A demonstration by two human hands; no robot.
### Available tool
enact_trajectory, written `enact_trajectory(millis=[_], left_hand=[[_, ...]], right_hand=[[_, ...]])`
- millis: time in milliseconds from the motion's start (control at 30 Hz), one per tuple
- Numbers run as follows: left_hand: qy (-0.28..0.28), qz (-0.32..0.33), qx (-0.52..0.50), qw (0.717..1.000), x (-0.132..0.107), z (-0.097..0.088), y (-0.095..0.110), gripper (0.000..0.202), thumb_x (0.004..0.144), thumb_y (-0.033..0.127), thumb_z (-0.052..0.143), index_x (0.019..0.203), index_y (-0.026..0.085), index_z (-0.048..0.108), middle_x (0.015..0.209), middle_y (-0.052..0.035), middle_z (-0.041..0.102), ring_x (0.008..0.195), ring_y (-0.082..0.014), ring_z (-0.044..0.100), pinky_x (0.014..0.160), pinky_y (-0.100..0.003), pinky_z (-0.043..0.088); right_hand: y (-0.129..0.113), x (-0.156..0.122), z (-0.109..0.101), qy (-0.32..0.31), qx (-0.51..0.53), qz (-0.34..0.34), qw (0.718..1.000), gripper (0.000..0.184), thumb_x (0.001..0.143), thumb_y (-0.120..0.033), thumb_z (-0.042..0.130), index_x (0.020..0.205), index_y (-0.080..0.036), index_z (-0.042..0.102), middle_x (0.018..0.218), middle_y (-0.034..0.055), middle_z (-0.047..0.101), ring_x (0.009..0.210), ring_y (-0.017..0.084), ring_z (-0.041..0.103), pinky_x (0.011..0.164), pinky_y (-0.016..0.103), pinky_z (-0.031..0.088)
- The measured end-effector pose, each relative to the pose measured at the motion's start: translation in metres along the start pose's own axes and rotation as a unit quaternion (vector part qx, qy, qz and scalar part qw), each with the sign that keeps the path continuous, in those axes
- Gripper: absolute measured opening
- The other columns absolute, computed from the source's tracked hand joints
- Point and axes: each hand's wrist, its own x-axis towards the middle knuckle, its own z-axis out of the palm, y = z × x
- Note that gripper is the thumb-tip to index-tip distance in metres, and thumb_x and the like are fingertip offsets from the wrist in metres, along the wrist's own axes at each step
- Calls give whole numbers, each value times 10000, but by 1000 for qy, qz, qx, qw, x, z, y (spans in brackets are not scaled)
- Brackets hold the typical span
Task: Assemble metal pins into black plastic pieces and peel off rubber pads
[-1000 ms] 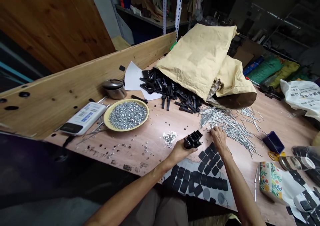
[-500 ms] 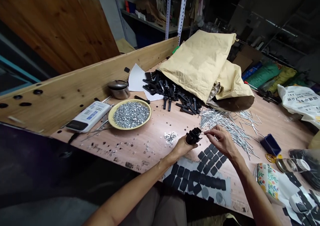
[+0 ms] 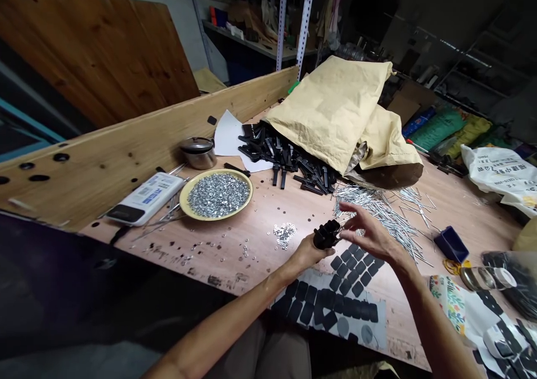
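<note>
My left hand (image 3: 309, 251) is closed around a bunch of black plastic pieces (image 3: 326, 234), held just above the table. Beside them, my right hand (image 3: 367, 232) has its fingers spread apart, the fingertips close to the pieces' right side. A thin metal rod (image 3: 344, 219) shows between the pieces and those fingers; whether a fingertip touches it I cannot tell. Behind my right hand lies a heap of metal rods (image 3: 390, 214). Small washers (image 3: 285, 235) are piled left of the black pieces. Rows of black pads (image 3: 356, 270) lie below my hands.
A yellow bowl (image 3: 182, 204) full of washers stands at left, near a white scale-like device (image 3: 153, 197) and a lidded metal pot (image 3: 198, 154). A paper sack (image 3: 331, 110) spills black plastic parts (image 3: 289, 158). At right are a blue box (image 3: 451, 244) and a jar (image 3: 482, 277).
My right hand's fingers have opened out from a pinch on the thin rod by the black pieces. My left hand still holds the pieces in nearly the same place.
</note>
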Motion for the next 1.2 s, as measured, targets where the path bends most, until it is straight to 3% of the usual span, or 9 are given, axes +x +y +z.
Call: enact_trajectory(millis=[133, 267, 433, 600, 767, 867, 933, 1033, 1200], left_hand=[[33, -11, -37, 999, -3, -7, 3, 311, 601, 232, 736, 896, 140, 702, 848, -61, 723, 806, -222, 641, 698, -303, 484], [56, 6, -34, 998, -2, -8, 7, 333, 572, 195, 755, 899, 147, 708, 916, -78, 728, 920, -256, 643, 806, -344, 487], [59, -10, 5, 998, 1, -3, 7, 290, 553, 161, 754, 840, 162, 714, 875, -63, 734, 901, -263, 652, 802, -351, 493], [36, -11, -14, 999, 2, -4, 3, 307, 556, 177, 754, 858, 153, 708, 875, -60, 730, 869, -238, 649, 764, -324, 492], [10, -49, -26, 998, 0, -7, 2, 251, 617, 155, 700, 865, 117, 698, 725, -42, 705, 664, -175, 623, 606, -267, 467], [22, -25, -18, 999, -2, -6, 5, 282, 603, 117, 699, 884, 135, 701, 818, -46, 718, 769, -186, 636, 686, -265, 474], [35, -6, 0, 999, -3, -5, 9, 287, 588, 103, 700, 872, 145, 704, 870, -50, 721, 826, -205, 640, 735, -279, 472], [43, 7, 48, 998, -5, -2, 14, 262, 573, 93, 693, 827, 158, 705, 849, -44, 724, 825, -227, 644, 736, -292, 467], [28, 48, 107, 993, -12, 4, 21, 278, 564, 97, 681, 821, 199, 704, 807, -8, 724, 805, -231, 643, 690, -274, 458]], right_hand=[[47, 1, -2, 129, -123, 194, 965, 238, 880, -308, 474, 1041, -170, 582, 1018, 86, 646, 763, 163, 639, 662, 289, 504], [91, 2, 20, 94, -276, 365, 884, 159, 858, -216, 509, 812, -160, 650, 819, 70, 680, 760, 186, 640, 625, 260, 451], [107, 12, 46, 80, -319, 402, 854, 183, 848, -213, 517, 785, -136, 671, 880, 137, 665, 824, 248, 642, 634, 292, 421], [101, 15, 41, 94, -325, 396, 853, 181, 827, -177, 494, 824, -155, 673, 1075, 144, 600, 842, 222, 631, 620, 273, 412], [78, 2, 23, 110, -275, 339, 893, 237, 886, -249, 409, 908, -170, 632, 844, 66, 653, 715, 171, 614, 600, 252, 432], [52, -10, 14, 140, -225, 158, 951, 259, 905, -320, 400, 938, -189, 620, 851, 59, 644, 753, 179, 595, 651, 275, 448], [32, -16, 9, 133, -207, 32, 969, 277, 915, -366, 408, 926, -211, 639, 836, 58, 620, 753, 182, 576, 655, 283, 439], [2, -20, 3, 85, -258, -50, 961, 290, 936, -375, 407, 911, -246, 665, 807, 50, 594, 734, 176, 543, 646, 288, 401], [-32, -16, 1, 44, -442, -94, 891, 177, 904, -271, 518, 831, -277, 679, 761, 42, 593, 730, 188, 465, 656, 317, 315]])
